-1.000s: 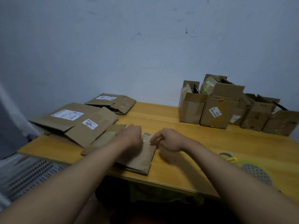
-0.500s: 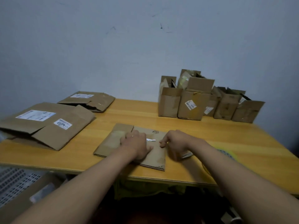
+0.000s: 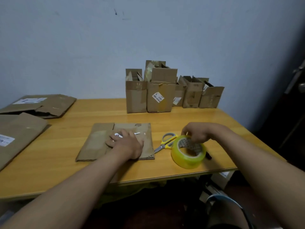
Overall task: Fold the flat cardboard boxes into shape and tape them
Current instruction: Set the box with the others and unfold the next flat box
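A flat brown cardboard box (image 3: 97, 142) lies near the front of the wooden table (image 3: 66, 171). My left hand (image 3: 126, 144) rests flat on it, fingers spread. To its right stands a yellow roll of tape (image 3: 188, 154). My right hand (image 3: 197, 132) reaches onto the roll's top rim, its curled fingers gripping the rim. Yellow-handled scissors (image 3: 165, 142) lie between the flat box and the tape.
Several folded, open-topped cardboard boxes (image 3: 160, 96) stand in a row against the wall at the back. More flat boxes (image 3: 18, 129) lie at the left, with another flat one (image 3: 47, 104) behind them. A dark marker (image 3: 208, 155) lies right of the tape.
My right hand has left the flat box and moved right onto the tape roll. My left hand stays on the box. The view has swung right, bringing tape and scissors into sight.
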